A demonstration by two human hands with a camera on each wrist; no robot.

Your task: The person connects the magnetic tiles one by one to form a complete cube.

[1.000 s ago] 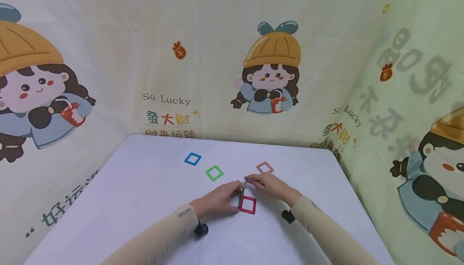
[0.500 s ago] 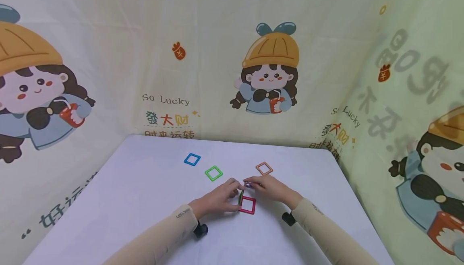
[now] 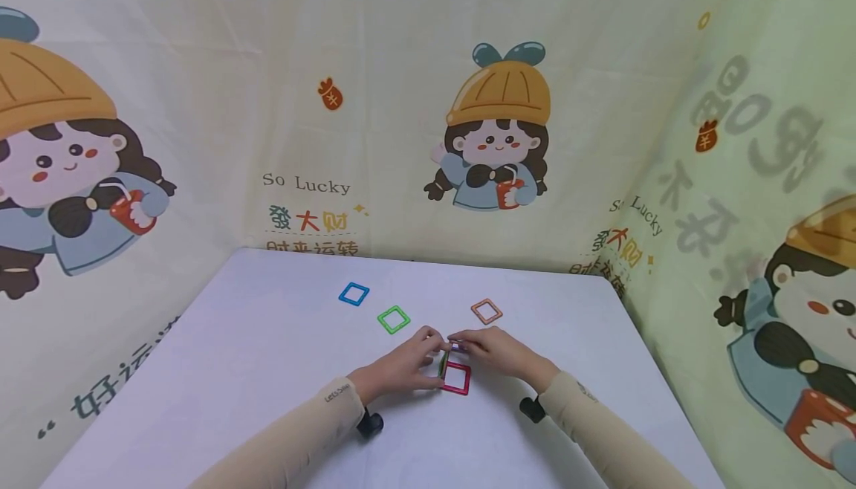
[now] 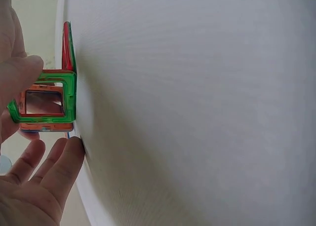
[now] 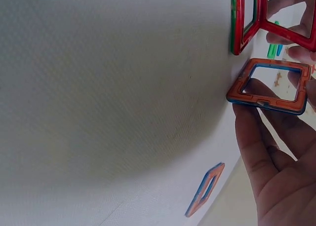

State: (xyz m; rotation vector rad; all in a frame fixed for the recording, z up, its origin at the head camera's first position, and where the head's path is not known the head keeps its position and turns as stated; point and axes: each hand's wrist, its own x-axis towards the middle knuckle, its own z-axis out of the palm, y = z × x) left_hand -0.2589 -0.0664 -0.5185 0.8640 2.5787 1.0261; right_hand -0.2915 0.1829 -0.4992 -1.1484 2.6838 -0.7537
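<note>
Your left hand (image 3: 404, 363) grips upright green frame (image 4: 71, 97) at flat red frame's (image 3: 456, 393) edge; right hand (image 3: 504, 349) pinches orange-faced frame (image 5: 269, 103) just beyond. Step seems joining 2 upright frames; next likely calls for aligning edges.

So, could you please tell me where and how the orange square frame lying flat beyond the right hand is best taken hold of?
I'd pinch the near-right bar of the orange square frame, coming down from the side nearest the right hand. Its flat pose likely leaves the underside hard to reach, while the open middle should let the bar be pinched across its width.
</note>
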